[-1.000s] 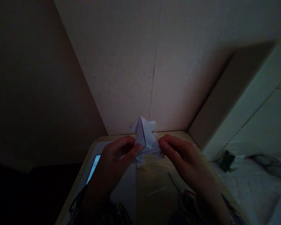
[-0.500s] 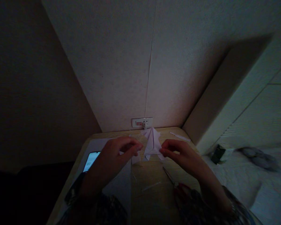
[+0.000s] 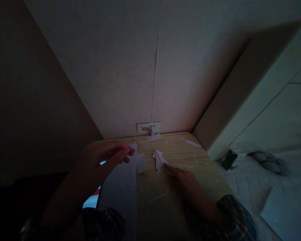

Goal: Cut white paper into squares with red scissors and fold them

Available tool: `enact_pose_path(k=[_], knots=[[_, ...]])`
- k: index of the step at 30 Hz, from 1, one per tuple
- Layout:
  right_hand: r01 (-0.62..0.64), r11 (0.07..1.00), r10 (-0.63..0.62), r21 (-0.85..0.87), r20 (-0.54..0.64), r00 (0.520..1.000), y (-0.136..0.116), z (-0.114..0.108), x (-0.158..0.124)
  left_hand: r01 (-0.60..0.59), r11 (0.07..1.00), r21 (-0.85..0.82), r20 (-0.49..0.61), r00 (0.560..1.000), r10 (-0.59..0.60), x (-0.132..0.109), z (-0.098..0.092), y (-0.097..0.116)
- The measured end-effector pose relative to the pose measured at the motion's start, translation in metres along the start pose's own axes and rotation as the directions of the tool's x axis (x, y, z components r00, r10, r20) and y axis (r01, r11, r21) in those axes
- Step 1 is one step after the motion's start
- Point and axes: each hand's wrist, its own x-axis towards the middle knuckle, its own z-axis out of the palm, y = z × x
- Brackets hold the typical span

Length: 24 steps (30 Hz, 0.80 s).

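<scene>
A small folded white paper figure (image 3: 158, 160), shaped like a frog, lies on the wooden tabletop (image 3: 150, 214). The stretched index finger of my right hand (image 3: 187, 182) touches its lower right edge; the other fingers are blurred and partly hidden. My left hand (image 3: 110, 155) hovers over the left side of the table, thumb and fingertips together in a loose pinch with nothing visible in them. Below it is a large white sheet (image 3: 122, 197), and a small square of paper (image 3: 141, 163) lies between that hand and the figure.
A lit phone (image 3: 91, 201) is partly covered by my left arm. Thin paper strips (image 3: 190, 142) are scattered over the tabletop. A wall socket (image 3: 148, 127) with a plug sits behind the table. At right, a small box (image 3: 232, 159) rests on white bedding (image 3: 256, 180).
My right hand has gone from pinching the paper figure to touching it with one finger; the figure now lies flat. My left hand has moved left. The scissors are out of sight.
</scene>
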Motion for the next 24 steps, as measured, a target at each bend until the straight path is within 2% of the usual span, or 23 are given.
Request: enact_pose_path(k=[8, 15, 18, 21, 24], knots=[[0.002, 0.990, 0.012, -0.141, 0.096, 0.995, -0.008, 0.010, -0.003, 0.019, 1.000, 0.021, 0.004, 1.000, -0.019, 0.002, -0.001, 0.002], [0.003, 0.982, 0.019, -0.188, 0.115, 0.993, -0.009, 0.016, -0.002, 0.086, 0.996, 0.010, 0.016, 0.996, -0.087, -0.001, -0.008, -0.007], [0.004, 0.978, 0.023, -0.207, 0.128, 0.992, -0.007, 0.019, -0.003, 0.123, 0.992, 0.005, -0.040, 0.992, -0.123, -0.004, -0.010, -0.003], [0.011, 0.974, 0.021, -0.226, 0.137, 0.990, -0.005, 0.024, -0.005, 0.160, 0.987, -0.009, -0.052, 0.986, -0.160, -0.006, -0.010, 0.002], [0.018, 0.973, 0.009, -0.231, 0.115, 0.993, -0.005, 0.025, -0.005, 0.124, 0.992, 0.018, -0.053, 0.991, -0.123, -0.006, -0.011, 0.003]])
